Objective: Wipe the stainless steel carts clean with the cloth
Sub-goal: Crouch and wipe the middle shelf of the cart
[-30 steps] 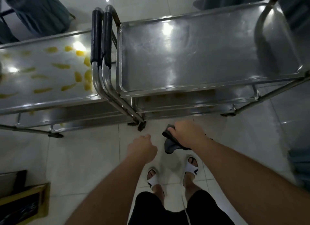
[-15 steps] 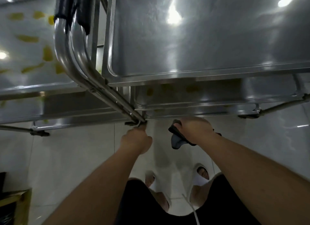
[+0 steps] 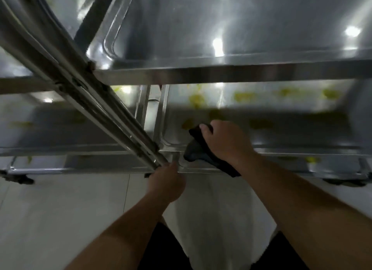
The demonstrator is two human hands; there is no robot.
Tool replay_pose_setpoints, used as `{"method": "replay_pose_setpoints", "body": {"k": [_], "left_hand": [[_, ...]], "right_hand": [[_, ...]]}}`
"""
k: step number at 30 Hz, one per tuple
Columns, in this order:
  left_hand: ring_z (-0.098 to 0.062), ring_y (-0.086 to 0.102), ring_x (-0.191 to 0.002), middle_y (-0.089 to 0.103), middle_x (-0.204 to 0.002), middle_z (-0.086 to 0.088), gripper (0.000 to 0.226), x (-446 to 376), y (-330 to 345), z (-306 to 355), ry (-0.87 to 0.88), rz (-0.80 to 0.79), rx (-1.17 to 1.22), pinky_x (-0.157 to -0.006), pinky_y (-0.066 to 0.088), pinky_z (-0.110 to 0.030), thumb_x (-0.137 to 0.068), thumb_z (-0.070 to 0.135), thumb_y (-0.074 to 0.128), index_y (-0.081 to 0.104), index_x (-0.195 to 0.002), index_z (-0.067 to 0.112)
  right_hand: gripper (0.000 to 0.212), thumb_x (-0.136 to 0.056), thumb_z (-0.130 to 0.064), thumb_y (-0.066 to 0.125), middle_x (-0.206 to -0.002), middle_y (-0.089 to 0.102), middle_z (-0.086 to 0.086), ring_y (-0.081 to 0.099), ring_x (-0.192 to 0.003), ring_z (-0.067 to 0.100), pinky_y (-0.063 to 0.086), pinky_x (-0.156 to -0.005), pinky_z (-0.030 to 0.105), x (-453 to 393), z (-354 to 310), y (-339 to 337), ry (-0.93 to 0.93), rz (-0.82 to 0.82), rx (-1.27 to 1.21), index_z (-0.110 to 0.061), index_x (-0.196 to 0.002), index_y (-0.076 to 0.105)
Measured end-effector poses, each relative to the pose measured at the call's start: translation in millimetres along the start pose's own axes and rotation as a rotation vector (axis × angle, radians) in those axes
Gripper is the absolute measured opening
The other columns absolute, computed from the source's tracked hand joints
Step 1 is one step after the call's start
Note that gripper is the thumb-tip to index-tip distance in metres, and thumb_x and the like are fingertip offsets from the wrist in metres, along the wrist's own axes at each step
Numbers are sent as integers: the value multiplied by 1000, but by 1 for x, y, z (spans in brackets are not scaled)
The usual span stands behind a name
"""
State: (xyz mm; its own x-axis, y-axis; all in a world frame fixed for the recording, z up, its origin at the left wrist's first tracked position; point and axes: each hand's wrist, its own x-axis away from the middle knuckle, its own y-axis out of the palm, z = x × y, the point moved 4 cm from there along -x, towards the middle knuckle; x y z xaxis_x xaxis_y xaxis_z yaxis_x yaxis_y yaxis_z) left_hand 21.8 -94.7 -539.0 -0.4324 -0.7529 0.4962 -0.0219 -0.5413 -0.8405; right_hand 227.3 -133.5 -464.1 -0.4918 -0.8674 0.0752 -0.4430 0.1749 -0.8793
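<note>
Two stainless steel carts stand side by side, seen from low and close. The right cart's top shelf fills the upper view; its middle shelf carries several yellow smears. My right hand grips a dark cloth and holds it at the front left corner of that middle shelf. My left hand is curled around the lower end of the cart's tubular frame leg, near the bottom shelf.
The left cart's shelf lies behind the slanted frame tubes, with faint yellow marks. A black caster sits at the lower left. Pale tiled floor spreads beneath me, and my dark shorts show at the bottom.
I have crouched lower and closer to the carts. My right hand has moved the cloth up and forward onto the middle shelf. My left hand has taken hold of the frame leg.
</note>
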Motion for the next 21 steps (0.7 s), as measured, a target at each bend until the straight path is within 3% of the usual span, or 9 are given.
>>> {"method": "replay_pose_setpoints", "body": {"k": [4,10,14,17,21], "left_hand": [[-31,62,-123,64,-136,-7,49,-23,30,-12,18,34,38,-100,54,-50,-96,35,50,51,-145,26],[-27,63,-126,65,-137,-1,34,-32,40,-26,58,111,92,-101,56,-49,-99,38,53,60,-132,29],[-22,67,-117,67,-127,5,24,-20,29,-34,54,186,158,-94,59,-41,-102,41,54,62,-124,36],[-18,70,-99,69,-114,5,21,-11,15,-47,11,192,153,-85,62,-42,-103,41,55,66,-118,31],[-7,68,-84,73,-105,8,29,8,-20,-74,-91,276,327,-72,58,-33,-104,45,53,70,-123,31]], "right_hand": [[49,-106,-51,40,-64,45,-2,41,-55,13,24,-50,33,-19,1,10,-47,184,-27,-23,-67,42],[48,-108,-52,38,-66,43,-5,36,-55,9,22,-49,33,-30,4,21,-53,228,61,-24,-69,37],[48,-108,-53,34,-68,48,-4,43,-57,11,25,-49,31,-31,1,22,-60,209,62,-24,-72,43],[50,-108,-56,27,-71,53,-3,49,-61,14,29,-51,31,-38,-10,13,-44,160,50,-24,-75,47],[51,-109,-57,24,-70,48,-7,46,-61,9,30,-53,31,-49,-37,-11,-75,273,-17,-21,-84,50]]}}
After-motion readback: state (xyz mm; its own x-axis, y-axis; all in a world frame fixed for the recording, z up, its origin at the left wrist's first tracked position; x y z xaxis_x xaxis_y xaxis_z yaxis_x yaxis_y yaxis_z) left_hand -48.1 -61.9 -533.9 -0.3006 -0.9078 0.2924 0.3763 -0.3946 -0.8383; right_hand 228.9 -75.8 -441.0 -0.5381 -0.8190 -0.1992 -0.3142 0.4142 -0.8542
